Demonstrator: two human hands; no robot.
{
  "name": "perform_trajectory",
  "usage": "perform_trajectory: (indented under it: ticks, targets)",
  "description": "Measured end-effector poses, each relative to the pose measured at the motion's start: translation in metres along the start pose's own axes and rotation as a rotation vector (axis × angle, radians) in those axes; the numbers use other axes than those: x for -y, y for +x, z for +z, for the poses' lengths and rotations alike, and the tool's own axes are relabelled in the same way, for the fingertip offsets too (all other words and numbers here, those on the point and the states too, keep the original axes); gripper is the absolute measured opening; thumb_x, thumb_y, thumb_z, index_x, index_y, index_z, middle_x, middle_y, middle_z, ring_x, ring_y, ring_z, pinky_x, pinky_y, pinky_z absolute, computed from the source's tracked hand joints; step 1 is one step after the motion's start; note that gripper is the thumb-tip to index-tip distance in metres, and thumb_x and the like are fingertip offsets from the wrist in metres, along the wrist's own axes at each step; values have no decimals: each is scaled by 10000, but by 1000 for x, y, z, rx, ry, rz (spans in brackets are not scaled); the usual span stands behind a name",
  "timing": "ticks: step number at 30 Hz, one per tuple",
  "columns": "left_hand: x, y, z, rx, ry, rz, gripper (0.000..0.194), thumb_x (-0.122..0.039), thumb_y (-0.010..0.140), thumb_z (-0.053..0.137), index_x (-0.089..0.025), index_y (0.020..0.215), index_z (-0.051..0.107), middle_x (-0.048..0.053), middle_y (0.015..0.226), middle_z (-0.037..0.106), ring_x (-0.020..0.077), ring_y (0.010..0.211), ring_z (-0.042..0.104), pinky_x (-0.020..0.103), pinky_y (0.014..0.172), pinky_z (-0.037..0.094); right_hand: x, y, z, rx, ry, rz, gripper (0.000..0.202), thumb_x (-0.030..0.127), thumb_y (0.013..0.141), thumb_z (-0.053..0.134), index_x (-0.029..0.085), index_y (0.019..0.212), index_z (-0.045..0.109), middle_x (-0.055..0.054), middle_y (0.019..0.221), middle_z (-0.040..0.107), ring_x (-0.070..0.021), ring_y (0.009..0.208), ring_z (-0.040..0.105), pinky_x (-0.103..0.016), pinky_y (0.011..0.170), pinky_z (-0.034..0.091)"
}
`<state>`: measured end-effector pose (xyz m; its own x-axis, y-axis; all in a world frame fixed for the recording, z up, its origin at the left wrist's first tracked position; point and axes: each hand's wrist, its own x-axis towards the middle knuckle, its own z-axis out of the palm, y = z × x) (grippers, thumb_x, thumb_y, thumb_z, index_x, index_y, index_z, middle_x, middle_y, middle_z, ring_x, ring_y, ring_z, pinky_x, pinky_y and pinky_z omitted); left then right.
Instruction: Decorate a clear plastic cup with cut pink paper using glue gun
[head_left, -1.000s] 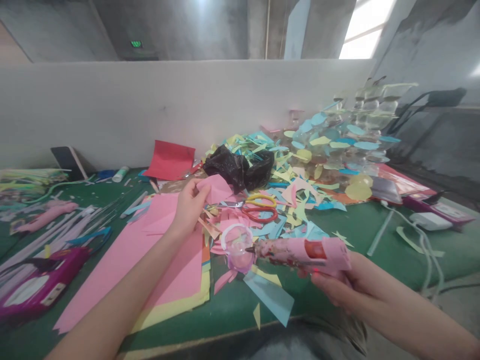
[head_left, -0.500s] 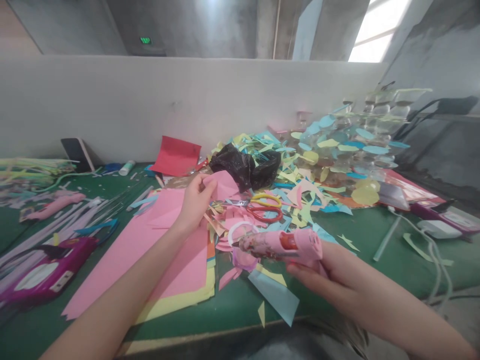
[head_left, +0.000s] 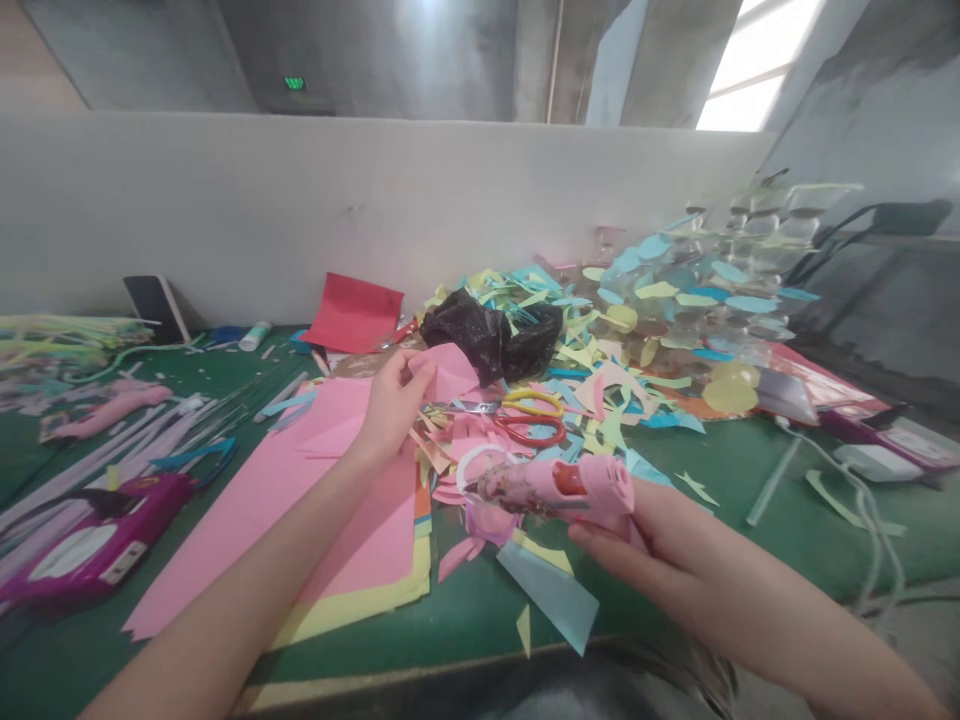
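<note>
My left hand [head_left: 394, 405] pinches a piece of pink paper [head_left: 450, 370] between thumb and fingers, above a stack of pink sheets [head_left: 360, 530] with yellow paper beneath. In my right hand [head_left: 645, 545] is a pink hot glue gun [head_left: 570, 487], its nozzle pointing left. Past the nozzle tip lies a roll of tape [head_left: 487, 515], partly hidden by the gun. Scissors [head_left: 529, 415] with yellow and red handles rest between the hands on paper scraps, blades toward my left hand.
A black plastic bag [head_left: 487, 335] lies behind, among blue and yellow paper scraps [head_left: 600, 350]. Clear plastic cups with paper discs [head_left: 750, 270] are stacked at the right. A purple device [head_left: 105, 535], another pink glue gun [head_left: 112, 410] and a phone [head_left: 156, 308] are at the left. White cables [head_left: 870, 520] hang at right.
The glue gun in my right hand has shifted very slightly left. My left hand keeps its pinch on the pink paper.
</note>
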<state>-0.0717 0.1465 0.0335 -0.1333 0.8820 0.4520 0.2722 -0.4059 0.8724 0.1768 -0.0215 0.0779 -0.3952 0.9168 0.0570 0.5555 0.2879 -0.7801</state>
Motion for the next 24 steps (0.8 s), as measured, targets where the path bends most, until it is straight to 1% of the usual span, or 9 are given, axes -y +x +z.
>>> perform_trajectory:
  ticks: [4,7,9,13,15,20,22,24]
  targets:
    - [0,0,0,-2,-2,1,137,-335,796,625,-204,829,612,-39,687,544,129,640,486,242,621,388,3,2,-1,38,45,-32,265,399,984,506,242,1139,654,-36,1053,711,-212,949,653,-285,861,521]
    - [1,0,0,-1,-3,10,132,-330,797,627,-204,833,614,-33,705,563,132,654,500,241,627,394,4,3,-2,50,61,-34,265,377,979,520,256,1179,644,-38,1131,700,-222,1003,647,-295,895,515]
    - [1,0,0,2,-15,12,130,-330,794,629,-206,825,609,-31,710,568,134,659,506,242,630,398,3,2,-1,45,48,-16,258,389,980,513,253,1150,651,-38,1110,705,-225,989,651,-296,885,519]
    - [0,0,0,9,-27,6,133,-332,791,628,-204,820,607,-30,725,578,134,669,513,244,642,399,1,-1,-1,24,4,14,279,448,980,492,241,1063,660,-35,963,716,-227,920,658,-299,856,523]
    - [0,0,0,12,-30,3,142,-335,793,627,-201,837,612,-26,745,587,134,685,518,244,652,400,0,-3,-1,18,-11,21,281,463,978,492,241,1022,658,-28,927,713,-218,893,659,-284,832,520]
    - [2,1,0,8,-17,7,149,-333,799,624,-197,859,623,-24,761,593,134,699,516,242,660,396,-2,-7,-2,1,-39,38,264,454,976,497,242,955,653,-14,905,713,-190,807,645,-247,740,507]
    - [2,1,0,12,-22,4,157,-340,801,626,-197,864,623,-23,761,591,134,698,514,243,659,394,-3,-7,-2,-21,-62,37,285,466,972,499,236,896,650,-9,842,701,-183,754,630,-242,693,499]
    - [3,1,0,15,-32,-1,165,-347,798,630,-197,865,622,-21,763,592,135,698,514,243,658,392,-4,-8,-1,-34,-76,40,302,473,975,489,235,881,650,-5,805,692,-178,713,618,-239,653,489]
